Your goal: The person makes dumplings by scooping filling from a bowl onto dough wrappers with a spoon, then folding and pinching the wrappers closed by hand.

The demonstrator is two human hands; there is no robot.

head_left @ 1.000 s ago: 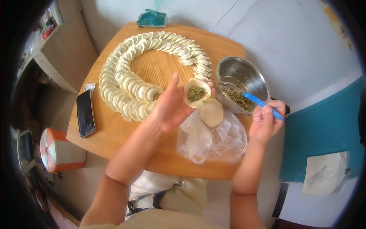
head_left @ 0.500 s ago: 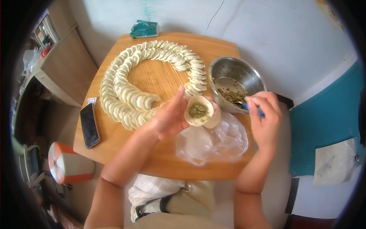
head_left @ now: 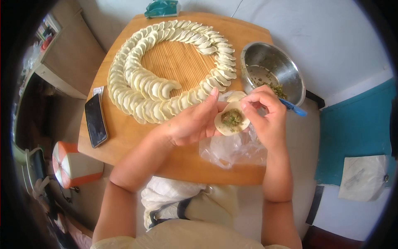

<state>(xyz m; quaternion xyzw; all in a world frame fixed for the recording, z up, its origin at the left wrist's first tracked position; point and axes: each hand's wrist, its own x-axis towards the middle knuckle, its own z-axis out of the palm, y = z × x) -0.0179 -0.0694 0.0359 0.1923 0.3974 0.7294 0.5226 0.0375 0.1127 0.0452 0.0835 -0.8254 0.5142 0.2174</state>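
A round dumpling wrapper [head_left: 224, 130] rests on the fingers of my left hand [head_left: 195, 124], its thumb pointing up. Chopped green-brown filling [head_left: 232, 119] lies in the wrapper's middle. My right hand [head_left: 267, 120] pinches the wrapper's upper right edge between thumb and fingers. Behind my hands, more wrappers [head_left: 236, 96] show in part beside a clear plastic bag [head_left: 228, 151]. A blue-handled utensil [head_left: 295, 108] leans out of the steel bowl [head_left: 287, 62]; its other end is hidden. More filling [head_left: 277, 89] sits in that bowl.
Folded dumplings [head_left: 128, 74] form overlapping rings on a slatted mat [head_left: 174, 62] at the left of the wooden table [head_left: 174, 164]. A phone [head_left: 95, 121] lies by the left edge. A teal packet [head_left: 161, 8] is at the back. An orange-and-white stool [head_left: 78, 166] stands lower left.
My right hand has let go of the blue-handled utensil in the bowl and moved to the wrapper's edge. My left hand has shifted slightly right with the filled wrapper. The view has tilted down.
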